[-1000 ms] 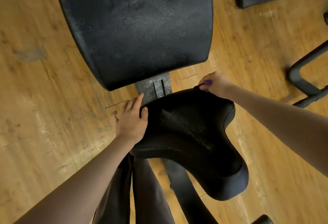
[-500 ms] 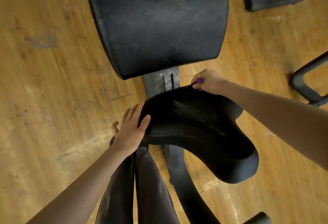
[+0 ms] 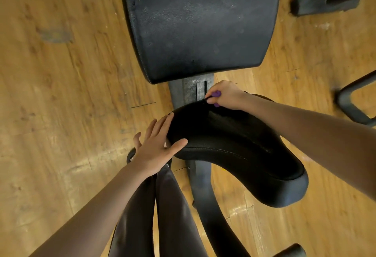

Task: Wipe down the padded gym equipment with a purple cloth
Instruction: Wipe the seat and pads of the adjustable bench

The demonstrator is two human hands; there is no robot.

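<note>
The right hand (image 3: 227, 93), fingers pinching the purple cloth (image 3: 217, 94), is sliding left along the seat pad's (image 3: 234, 144) far edge; left hand (image 3: 156, 146), fingers spread, keeps bracing it, so wiping is progressing.

The light is warm and a bit dim, shiny bright spots glow on the wood floor (image 3: 61, 114), the black pads look very dark, and the edges bend.

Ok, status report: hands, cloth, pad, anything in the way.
Left hand flat on small black padded seat. Right hand grips bunched purple cloth at seat's far edge. Nothing blocking.
</note>
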